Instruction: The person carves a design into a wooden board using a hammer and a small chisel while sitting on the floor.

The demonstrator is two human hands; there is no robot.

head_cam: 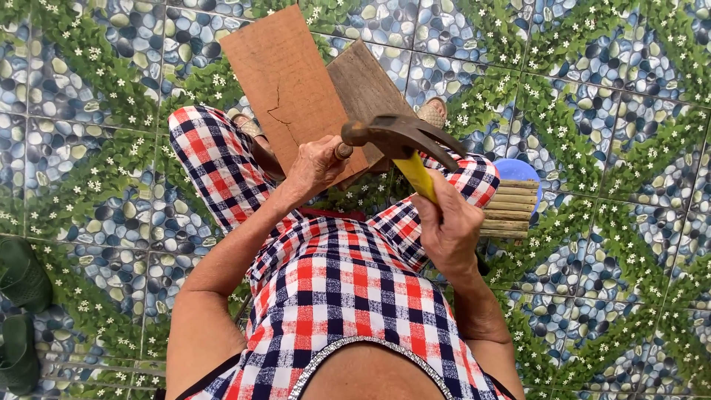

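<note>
Head view, looking down past a checked red, white and blue garment (348, 296): the right hand (448, 230) is closed around the yellow handle of a claw hammer (404, 141), whose dark steel head sits just above and left of that hand. Left of the hammer head, the left hand (315, 167) pinches a small object against the lower edge of a reddish cracked wooden board (285, 81); what it pinches is too small to tell. A darker board (366, 85) lies beyond. Right of the right hand sits a bundle of bamboo slats (511, 207) on the pebble-patterned tiled floor (607, 111).
</note>
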